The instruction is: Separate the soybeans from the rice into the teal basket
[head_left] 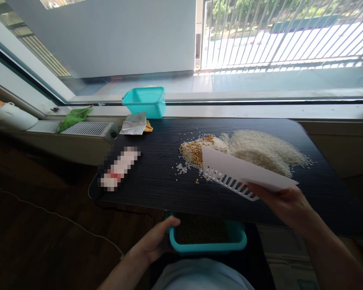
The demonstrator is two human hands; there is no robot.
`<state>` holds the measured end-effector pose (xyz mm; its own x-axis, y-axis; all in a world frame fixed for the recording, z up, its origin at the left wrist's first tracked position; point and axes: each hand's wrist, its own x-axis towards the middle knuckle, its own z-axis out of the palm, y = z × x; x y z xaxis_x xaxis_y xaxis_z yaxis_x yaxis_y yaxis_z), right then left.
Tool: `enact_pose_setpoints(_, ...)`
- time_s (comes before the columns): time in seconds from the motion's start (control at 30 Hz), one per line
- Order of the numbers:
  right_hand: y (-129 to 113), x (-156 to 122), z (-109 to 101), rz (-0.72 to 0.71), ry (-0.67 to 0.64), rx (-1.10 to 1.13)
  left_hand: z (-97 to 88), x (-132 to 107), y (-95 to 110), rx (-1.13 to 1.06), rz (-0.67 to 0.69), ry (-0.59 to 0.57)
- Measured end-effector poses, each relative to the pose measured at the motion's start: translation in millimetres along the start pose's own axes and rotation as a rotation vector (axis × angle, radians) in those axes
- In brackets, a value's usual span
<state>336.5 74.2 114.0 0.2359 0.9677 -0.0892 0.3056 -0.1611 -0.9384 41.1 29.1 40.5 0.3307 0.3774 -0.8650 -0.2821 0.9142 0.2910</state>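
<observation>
My left hand [157, 238] grips the left end of a teal plastic tub [207, 247], thumb over its rim. The tub sits below the table's front edge, near my body, with small dark beans [201, 229] inside. My right hand [286, 201] is closed on a white slotted plastic basket [245, 169], tilted on its side above the table. Behind the basket lies a heap of white rice [260, 147]. Yellow beans [195, 152] lie mixed with rice at the heap's left end. The basket hides part of the heap and its own inside.
The dark table [160, 173] stands against the window sill. Another teal tub [148, 102] is at its back left, by a pale paper packet [134, 123]. A blurred-out object [121, 167] lies at the left. A green cloth [74, 119] rests on the radiator [90, 129].
</observation>
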Motion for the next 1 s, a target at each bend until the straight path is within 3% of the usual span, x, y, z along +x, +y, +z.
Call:
enact_pose_setpoints(0.4, -1.8, -9.3, -5.7, 0.087, 0.037, -0.073, 0.8, -1.3, 2.2, 0.006, 0.0, 0.017)
enact_pose_setpoints(0.53, -1.9, -8.5, -2.4, 0.071, 0.078, -0.041, 1.2, -3.5, 4.0, 0.012, -0.007, 0.032)
enact_pose_setpoints(0.73, 0.6, -13.8, -4.5, 0.052, -0.015, -0.063, -0.6, -3.1, 4.9, 0.008, 0.0, 0.022)
enact_pose_setpoints(0.93, -0.3, -5.5, -1.3, 0.042, 0.082, -0.095, 0.4, -4.5, 6.7, 0.028, 0.002, 0.033)
enact_pose_setpoints(1.0, -2.2, -2.0, 0.8, 0.047, 0.045, -0.084, 0.5, -5.0, 6.7, 0.029, 0.005, 0.05)
